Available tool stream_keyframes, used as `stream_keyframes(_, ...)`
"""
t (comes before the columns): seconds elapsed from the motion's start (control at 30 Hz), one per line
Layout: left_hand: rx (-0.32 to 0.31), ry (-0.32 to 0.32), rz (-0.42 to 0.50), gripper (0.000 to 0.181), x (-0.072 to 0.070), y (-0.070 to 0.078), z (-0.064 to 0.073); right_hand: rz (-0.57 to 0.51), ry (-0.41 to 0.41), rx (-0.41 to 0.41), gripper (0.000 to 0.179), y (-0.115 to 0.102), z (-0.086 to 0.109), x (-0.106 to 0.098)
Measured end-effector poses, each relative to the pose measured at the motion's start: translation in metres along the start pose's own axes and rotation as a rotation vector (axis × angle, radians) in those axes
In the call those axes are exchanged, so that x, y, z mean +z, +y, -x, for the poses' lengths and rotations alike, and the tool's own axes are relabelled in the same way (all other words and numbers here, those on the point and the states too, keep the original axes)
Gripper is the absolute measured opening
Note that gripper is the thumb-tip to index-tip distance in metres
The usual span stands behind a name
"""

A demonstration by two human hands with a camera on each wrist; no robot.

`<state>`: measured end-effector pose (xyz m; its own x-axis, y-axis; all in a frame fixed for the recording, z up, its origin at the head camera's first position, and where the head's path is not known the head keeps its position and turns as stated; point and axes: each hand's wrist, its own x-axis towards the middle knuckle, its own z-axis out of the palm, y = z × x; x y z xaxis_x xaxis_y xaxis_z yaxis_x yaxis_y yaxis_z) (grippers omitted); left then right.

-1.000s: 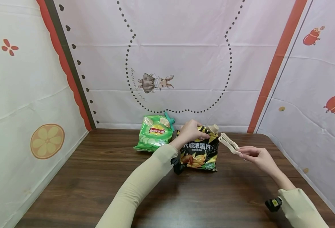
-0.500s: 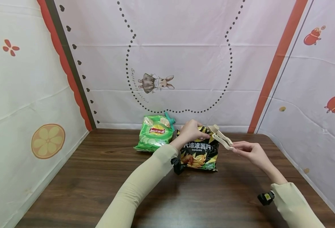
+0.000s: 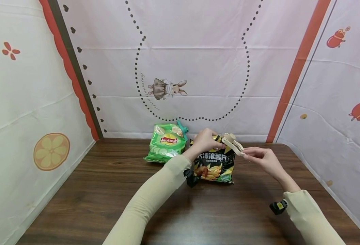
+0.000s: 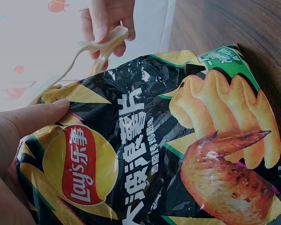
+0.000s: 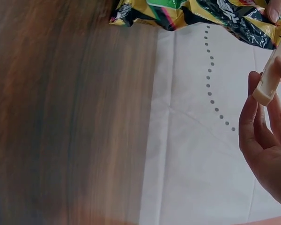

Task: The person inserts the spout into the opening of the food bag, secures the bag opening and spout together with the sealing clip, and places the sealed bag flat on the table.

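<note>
In the head view my left hand (image 3: pixel 202 143) holds the top of a black and yellow Lay's potato chip bag (image 3: pixel 212 166), its thumb on the front in the left wrist view. The bag stands roughly upright on the table. At the bag's upper right corner is a cream bag clip (image 3: pixel 235 146) with a round cap. Its near end is pinched between the thumb and fingers of my right hand (image 3: pixel 264 159). Seen from the left wrist, the two clip arms (image 4: pixel 72 65) are spread apart; one goes partly behind the bag's edge. The clip's far end is hidden.
Left of the black bag, a green Lay's bag (image 3: pixel 167 144) leans near the back, a teal clip (image 3: pixel 183 129) with a spout on its upper right corner. A printed cloth (image 3: pixel 198 68) hangs behind the brown wooden table (image 3: pixel 229 211), and cloth walls flank both sides.
My right hand has moved left and slightly up, bringing the cream clip from beside the black bag to its upper right corner. The left hand and both bags have stayed put.
</note>
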<state>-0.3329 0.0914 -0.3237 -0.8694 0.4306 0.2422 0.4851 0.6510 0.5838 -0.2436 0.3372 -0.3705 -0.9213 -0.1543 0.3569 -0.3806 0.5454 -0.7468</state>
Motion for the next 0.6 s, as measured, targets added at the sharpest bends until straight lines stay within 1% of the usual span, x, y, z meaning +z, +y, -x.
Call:
stream_keyframes(0.17,0.008,0.01,0.001,0.021,0.0,0.001,0.0,-0.044,-0.001,-0.019,0.03,-0.004,-0.007,0.005)
stream_keyframes(0.33,0.01,0.015,0.007,0.021,0.0,0.0,0.0,-0.054,0.005,-0.043,0.032,-0.008,-0.012,0.008)
stream_keyframes(0.6,0.011,0.029,0.002,0.022,0.001,-0.001,0.0,-0.022,0.006,-0.044,0.029,-0.014,-0.016,0.009)
